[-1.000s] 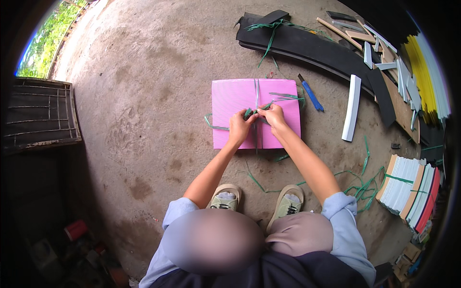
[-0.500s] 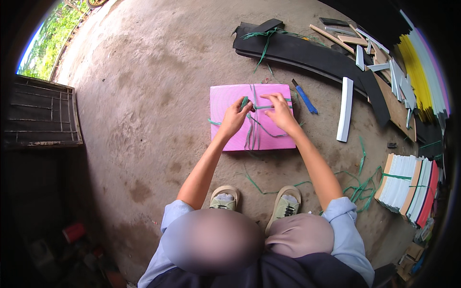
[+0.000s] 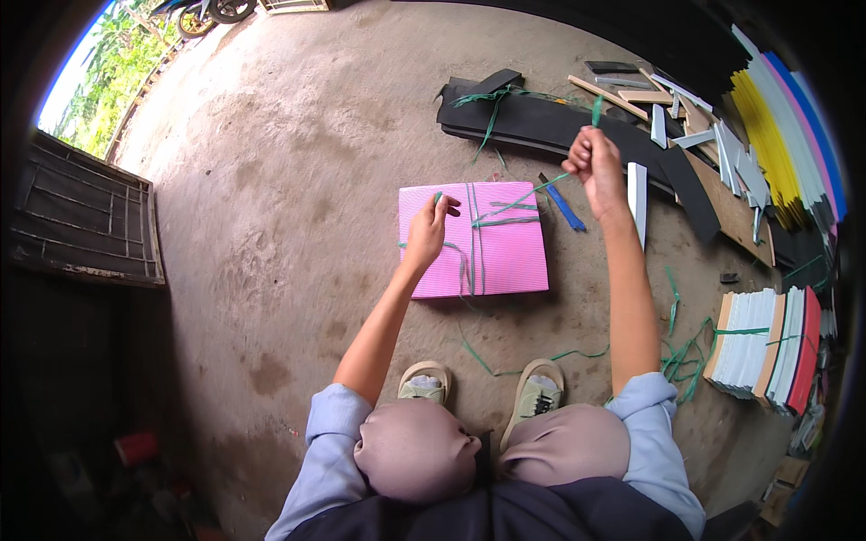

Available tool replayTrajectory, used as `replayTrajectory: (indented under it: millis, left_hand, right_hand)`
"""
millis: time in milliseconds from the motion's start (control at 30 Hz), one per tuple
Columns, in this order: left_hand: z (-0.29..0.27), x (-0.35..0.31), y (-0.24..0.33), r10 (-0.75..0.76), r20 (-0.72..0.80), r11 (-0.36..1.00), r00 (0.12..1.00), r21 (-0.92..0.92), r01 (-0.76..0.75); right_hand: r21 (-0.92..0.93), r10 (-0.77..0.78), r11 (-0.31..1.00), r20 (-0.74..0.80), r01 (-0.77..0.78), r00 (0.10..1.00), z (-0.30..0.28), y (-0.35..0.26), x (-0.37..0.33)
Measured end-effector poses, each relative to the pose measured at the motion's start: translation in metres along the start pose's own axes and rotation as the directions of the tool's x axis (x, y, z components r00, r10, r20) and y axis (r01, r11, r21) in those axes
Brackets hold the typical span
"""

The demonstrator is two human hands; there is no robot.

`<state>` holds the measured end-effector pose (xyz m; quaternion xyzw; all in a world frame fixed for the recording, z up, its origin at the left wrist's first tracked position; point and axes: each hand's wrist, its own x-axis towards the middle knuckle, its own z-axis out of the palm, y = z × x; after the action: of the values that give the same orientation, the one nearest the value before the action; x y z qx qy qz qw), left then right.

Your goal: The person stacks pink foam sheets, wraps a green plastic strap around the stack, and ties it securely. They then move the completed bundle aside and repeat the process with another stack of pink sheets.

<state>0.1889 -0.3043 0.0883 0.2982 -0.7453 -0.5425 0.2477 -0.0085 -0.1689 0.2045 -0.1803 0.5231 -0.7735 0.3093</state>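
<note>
A pink stack of sheets with fine pale stripes (image 3: 514, 261) lies on the floor before me, bound by green plastic string (image 3: 478, 270) running both lengthwise and across. My right hand (image 3: 599, 171) is raised beyond the stack's right side, closed in a fist round the string; a taut length stretches from it to the crossing on top, and a tail sticks up above the fist. Over the stack's left part is my left hand (image 3: 428, 231), its thumb and finger pinching a bit of green string, other fingers loosely curled. A blue cutter knife (image 3: 565, 206) rests right of the stack.
Long black strips (image 3: 541, 117) and a heap of offcuts (image 3: 695, 117) lie at the far right. Nearer stands a tied bundle of sheets (image 3: 762, 347), with loose string (image 3: 690, 356) beside it. A dark barred panel (image 3: 86, 212) is at the left.
My right hand has moved up and to the right from the stack, drawing the string out taut. My left hand has shifted slightly left and down.
</note>
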Motion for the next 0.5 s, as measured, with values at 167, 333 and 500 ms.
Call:
replayTrajectory:
  millis: [167, 333, 500]
  left_hand:
    - [-0.003, 0.006, 0.021, 0.028, 0.026, 0.998, 0.999, -0.05, -0.027]
    - [-0.004, 0.006, 0.021, -0.049, 0.097, 0.922, 0.994, -0.379, 0.082]
    - [0.007, 0.003, 0.014, 0.031, 0.186, 0.717, 0.982, -0.689, 0.108]
  right_hand:
    - [-0.419, -0.078, 0.906, -0.321, -0.067, 0.944, -0.101, -0.025, -0.003]
    - [-0.876, -0.178, -0.152, -0.431, -0.457, 0.885, -0.136, 0.047, -0.035]
    - [-0.868, 0.208, 0.41, 0.388, 0.28, 0.898, -0.033, 0.096, -0.044]
